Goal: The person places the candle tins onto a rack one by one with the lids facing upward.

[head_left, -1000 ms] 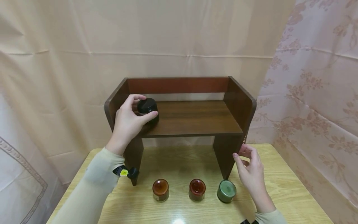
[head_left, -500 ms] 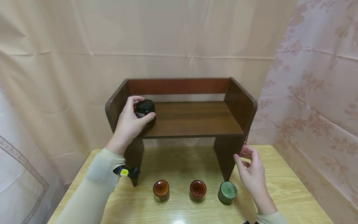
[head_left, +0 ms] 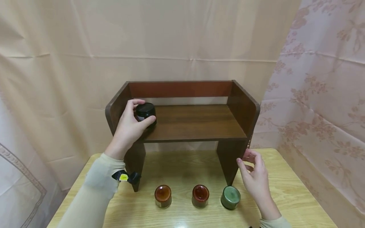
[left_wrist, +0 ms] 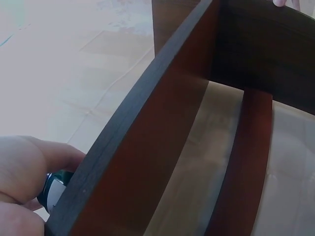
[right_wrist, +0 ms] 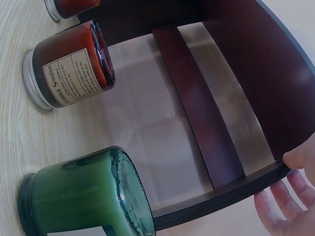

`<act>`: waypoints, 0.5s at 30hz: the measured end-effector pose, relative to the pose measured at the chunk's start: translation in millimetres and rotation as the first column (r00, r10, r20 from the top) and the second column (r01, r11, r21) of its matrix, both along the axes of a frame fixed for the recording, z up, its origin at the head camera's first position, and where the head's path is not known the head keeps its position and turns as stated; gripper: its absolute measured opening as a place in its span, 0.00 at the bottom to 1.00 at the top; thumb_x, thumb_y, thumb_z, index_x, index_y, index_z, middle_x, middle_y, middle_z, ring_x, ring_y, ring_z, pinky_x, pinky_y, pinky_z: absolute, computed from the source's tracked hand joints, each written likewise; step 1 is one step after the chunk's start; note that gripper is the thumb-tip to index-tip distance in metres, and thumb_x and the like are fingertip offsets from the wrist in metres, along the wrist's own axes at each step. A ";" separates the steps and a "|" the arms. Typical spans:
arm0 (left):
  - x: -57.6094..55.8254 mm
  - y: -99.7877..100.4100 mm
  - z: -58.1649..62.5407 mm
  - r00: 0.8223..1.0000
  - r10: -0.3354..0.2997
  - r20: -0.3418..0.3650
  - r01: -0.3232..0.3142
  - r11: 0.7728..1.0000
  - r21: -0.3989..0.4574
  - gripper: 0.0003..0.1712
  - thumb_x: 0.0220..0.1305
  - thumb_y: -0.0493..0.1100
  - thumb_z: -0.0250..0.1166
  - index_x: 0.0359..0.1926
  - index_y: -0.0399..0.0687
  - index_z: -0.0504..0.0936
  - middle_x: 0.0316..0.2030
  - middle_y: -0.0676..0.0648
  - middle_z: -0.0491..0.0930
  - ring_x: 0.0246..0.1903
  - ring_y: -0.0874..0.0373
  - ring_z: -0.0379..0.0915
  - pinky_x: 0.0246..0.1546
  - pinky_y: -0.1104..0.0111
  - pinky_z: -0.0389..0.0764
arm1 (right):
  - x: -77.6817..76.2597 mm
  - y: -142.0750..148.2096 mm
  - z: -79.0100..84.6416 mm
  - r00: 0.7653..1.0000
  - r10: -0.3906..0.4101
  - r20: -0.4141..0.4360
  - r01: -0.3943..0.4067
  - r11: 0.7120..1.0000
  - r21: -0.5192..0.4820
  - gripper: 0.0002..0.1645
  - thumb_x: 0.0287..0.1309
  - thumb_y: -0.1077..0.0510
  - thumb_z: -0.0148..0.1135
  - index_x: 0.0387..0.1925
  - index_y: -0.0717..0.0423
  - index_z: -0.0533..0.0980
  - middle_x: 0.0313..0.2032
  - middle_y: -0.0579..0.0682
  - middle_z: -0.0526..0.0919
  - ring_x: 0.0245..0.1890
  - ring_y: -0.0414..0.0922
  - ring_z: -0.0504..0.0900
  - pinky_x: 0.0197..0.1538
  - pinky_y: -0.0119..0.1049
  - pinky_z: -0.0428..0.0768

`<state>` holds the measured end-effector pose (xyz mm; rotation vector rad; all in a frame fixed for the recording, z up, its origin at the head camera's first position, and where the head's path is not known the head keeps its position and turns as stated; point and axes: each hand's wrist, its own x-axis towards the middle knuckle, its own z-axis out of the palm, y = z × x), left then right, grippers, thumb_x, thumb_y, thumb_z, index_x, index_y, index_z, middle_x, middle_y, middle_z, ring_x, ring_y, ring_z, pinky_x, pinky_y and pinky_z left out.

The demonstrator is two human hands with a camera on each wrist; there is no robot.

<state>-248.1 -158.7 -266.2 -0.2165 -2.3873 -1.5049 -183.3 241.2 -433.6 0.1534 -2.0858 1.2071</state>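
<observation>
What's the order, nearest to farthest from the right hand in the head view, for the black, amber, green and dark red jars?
From the right hand:
1. Green jar, just left of it on the table.
2. Dark red jar, middle of the row.
3. Amber jar, left end of the row.
4. Black jar, upper left, in the grip of the left hand.

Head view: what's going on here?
A person is working at a dark wooden shelf with both hands. The left hand grips a black jar at the left end of the upper board; can't tell if the jar bears on it. The right hand holds the edge of the right side panel. Orange, red-brown and green jars stand on the table in front.
</observation>
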 end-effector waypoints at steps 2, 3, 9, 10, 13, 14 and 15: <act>-0.2 -0.6 0.4 1.000 0.004 0.000 -0.004 1.000 -0.007 0.40 0.70 0.43 0.76 0.76 0.51 0.65 0.65 0.39 0.71 0.44 0.48 0.74 0.41 0.62 0.80 | -0.5 -0.3 0.9 1.000 0.001 -0.005 -0.001 1.000 0.002 0.25 0.67 0.73 0.71 0.62 0.69 0.73 0.50 0.62 0.83 0.48 0.25 0.78 0.48 0.12 0.78; -0.1 -0.8 0.5 1.000 0.006 0.000 -0.006 1.000 -0.010 0.40 0.70 0.44 0.76 0.76 0.51 0.65 0.65 0.38 0.71 0.44 0.47 0.74 0.41 0.62 0.80 | -1.1 -0.2 0.9 1.000 -0.001 -0.003 0.001 1.000 0.006 0.25 0.67 0.73 0.71 0.62 0.69 0.73 0.50 0.61 0.83 0.48 0.24 0.78 0.48 0.12 0.78; 0.7 -1.1 0.3 1.000 0.014 -0.005 -0.015 0.999 -0.031 0.41 0.70 0.46 0.76 0.77 0.52 0.65 0.65 0.38 0.71 0.44 0.48 0.74 0.42 0.62 0.79 | -4.2 0.5 -0.1 1.000 -0.016 0.024 0.016 1.000 0.021 0.26 0.66 0.74 0.72 0.61 0.69 0.73 0.50 0.61 0.83 0.47 0.22 0.78 0.48 0.12 0.78; 0.6 -1.2 0.4 1.000 0.015 -0.007 -0.015 0.999 -0.031 0.41 0.70 0.45 0.76 0.76 0.52 0.65 0.64 0.38 0.72 0.44 0.47 0.74 0.41 0.62 0.79 | -4.5 0.5 -0.4 1.000 -0.016 0.025 0.016 1.000 0.022 0.26 0.65 0.74 0.72 0.61 0.69 0.72 0.50 0.61 0.83 0.47 0.22 0.78 0.48 0.12 0.78; -0.3 -1.2 0.7 1.000 0.015 -0.015 -0.015 0.999 -0.030 0.40 0.70 0.44 0.76 0.75 0.51 0.66 0.62 0.39 0.73 0.42 0.48 0.74 0.40 0.62 0.80 | -5.2 0.8 -0.3 1.000 -0.019 0.025 0.018 1.000 0.022 0.26 0.65 0.74 0.72 0.60 0.69 0.72 0.50 0.62 0.83 0.47 0.22 0.78 0.48 0.12 0.78; -0.5 -1.0 0.7 1.000 0.014 -0.018 -0.014 0.999 -0.030 0.39 0.70 0.44 0.76 0.75 0.51 0.66 0.62 0.39 0.73 0.42 0.48 0.74 0.40 0.63 0.80 | -5.5 1.0 -0.1 0.999 -0.020 0.025 0.019 1.000 0.022 0.25 0.65 0.74 0.72 0.60 0.69 0.72 0.50 0.62 0.83 0.47 0.22 0.78 0.48 0.12 0.78; -0.7 -0.8 0.8 1.000 0.012 -0.023 -0.013 0.999 -0.030 0.39 0.70 0.44 0.76 0.75 0.51 0.66 0.62 0.39 0.73 0.42 0.48 0.75 0.40 0.63 0.80 | -5.5 1.0 -0.1 1.000 -0.021 0.024 0.020 1.000 0.020 0.25 0.66 0.74 0.72 0.60 0.69 0.72 0.49 0.62 0.83 0.48 0.22 0.78 0.48 0.12 0.78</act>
